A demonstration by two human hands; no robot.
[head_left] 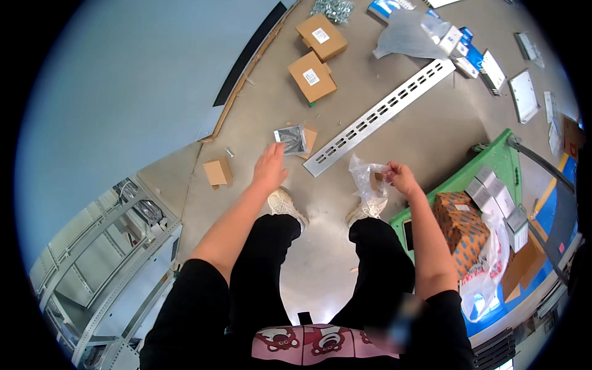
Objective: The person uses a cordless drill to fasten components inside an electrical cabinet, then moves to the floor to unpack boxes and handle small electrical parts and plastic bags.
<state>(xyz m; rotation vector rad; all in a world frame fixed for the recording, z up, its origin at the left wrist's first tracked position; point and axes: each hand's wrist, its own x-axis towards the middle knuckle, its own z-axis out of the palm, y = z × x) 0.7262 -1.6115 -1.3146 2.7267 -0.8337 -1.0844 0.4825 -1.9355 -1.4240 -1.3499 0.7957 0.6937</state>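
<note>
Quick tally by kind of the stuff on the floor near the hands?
Closed brown cardboard boxes: 3
Grey foil pouch: 1
Slotted metal rail: 1
Clear plastic bag, in right hand: 1
Total: 6

Left arm extended forward and down, bare forearm nearly straight from the black short sleeve; left hand open, palm facing down, fingers together and pointing ahead, gripping nothing. Right arm bent at the elbow, forearm rising from the lower right toward centre; right hand closed in a pinch, fingertips gathered toward the person's left, wrist slightly flexed. Both hands are at about the same height, well apart; legs in black trousers below, feet apart.
</note>
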